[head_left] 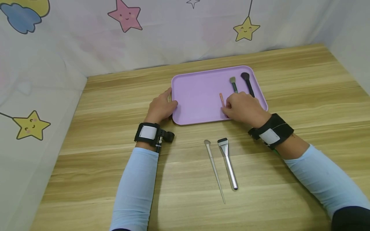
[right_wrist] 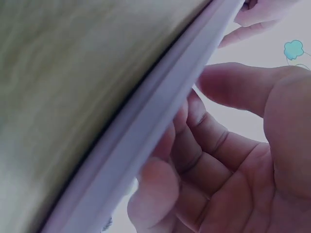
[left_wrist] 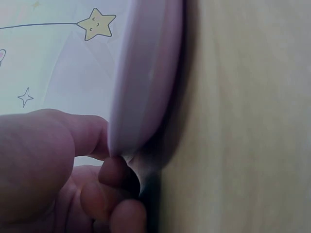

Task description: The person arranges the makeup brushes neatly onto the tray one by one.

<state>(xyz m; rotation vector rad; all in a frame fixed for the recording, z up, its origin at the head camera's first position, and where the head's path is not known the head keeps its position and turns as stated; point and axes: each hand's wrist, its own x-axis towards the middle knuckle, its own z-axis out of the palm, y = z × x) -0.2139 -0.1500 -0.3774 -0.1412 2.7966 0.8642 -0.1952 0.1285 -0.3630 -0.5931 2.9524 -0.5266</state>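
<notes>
My left hand grips the near left corner of the purple tray; in the left wrist view its thumb is at the rim and the fingers are curled by the outer wall. Over the tray's near right part, my right hand pinches a slim orange stick, whose lower end the fingers hide. Just beyond that hand lie a brush with pale bristles and a dark green handle and a black fluffy makeup brush, their lower ends covered by the hand. The right wrist view shows curled fingers beside the tray's rim.
On the wooden table, in front of the tray, lie a thin pale makeup brush and a flat black-tipped brush with a silver handle, side by side. A white curtain with printed stars hangs behind the table.
</notes>
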